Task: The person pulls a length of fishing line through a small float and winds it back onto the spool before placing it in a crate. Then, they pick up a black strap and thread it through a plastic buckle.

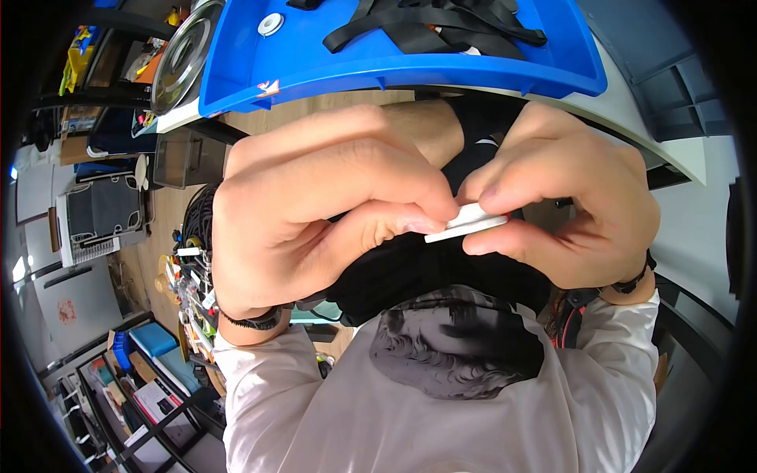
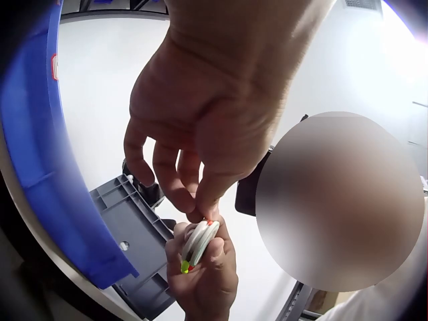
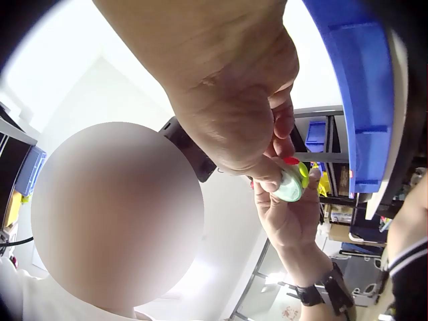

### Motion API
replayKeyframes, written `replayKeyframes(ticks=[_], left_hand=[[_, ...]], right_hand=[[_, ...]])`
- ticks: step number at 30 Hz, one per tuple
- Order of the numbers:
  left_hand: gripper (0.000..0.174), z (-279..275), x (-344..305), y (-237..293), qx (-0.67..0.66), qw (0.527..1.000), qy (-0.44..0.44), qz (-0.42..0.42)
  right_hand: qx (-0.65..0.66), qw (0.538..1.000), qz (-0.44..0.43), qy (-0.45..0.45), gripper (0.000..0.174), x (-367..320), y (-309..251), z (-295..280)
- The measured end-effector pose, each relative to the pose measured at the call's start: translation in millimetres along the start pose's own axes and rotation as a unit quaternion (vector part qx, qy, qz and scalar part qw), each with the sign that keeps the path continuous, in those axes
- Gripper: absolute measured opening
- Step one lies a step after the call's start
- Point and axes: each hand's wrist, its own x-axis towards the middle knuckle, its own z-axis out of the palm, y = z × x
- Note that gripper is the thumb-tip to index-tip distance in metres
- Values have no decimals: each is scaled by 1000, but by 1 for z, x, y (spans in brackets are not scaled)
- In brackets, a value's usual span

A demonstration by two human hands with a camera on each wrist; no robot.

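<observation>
In front of my chest, both hands meet on a small white round spool (image 1: 471, 213), tilted with its rim toward the head view. My right hand (image 1: 587, 197) pinches its right side between thumb and fingers. The left hand (image 1: 315, 209) has thumb and forefinger together, pinching at the opposite edge. Seen from the left wrist, the spool (image 2: 200, 242) has two pale discs with a groove between, and a yellow-green bead-like piece (image 2: 185, 267) at its rim. A red piece (image 3: 291, 160) shows beside it in the right wrist view. Fingers partly hide the spool.
Beyond the hands, a blue tray (image 1: 315, 85) stands on a white table (image 1: 694, 162). Black straps (image 1: 378, 24) and another white round spool (image 1: 270, 24) lie in it. A round metal lid-like object (image 1: 185, 59) stands left of the tray; shelves (image 1: 150, 394) hold boxes at lower left.
</observation>
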Motion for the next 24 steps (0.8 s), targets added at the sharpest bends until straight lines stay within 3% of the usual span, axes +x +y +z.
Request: replayKeyframes(ticks=[9, 24], left_hand=[[17, 5, -2, -7, 2, 999, 38, 30], [17, 10, -3, -14, 1, 995, 69, 73]], right_hand=[[26, 999, 5, 41, 32, -6, 3, 4], [24, 999, -1, 32, 37, -8, 6, 0]])
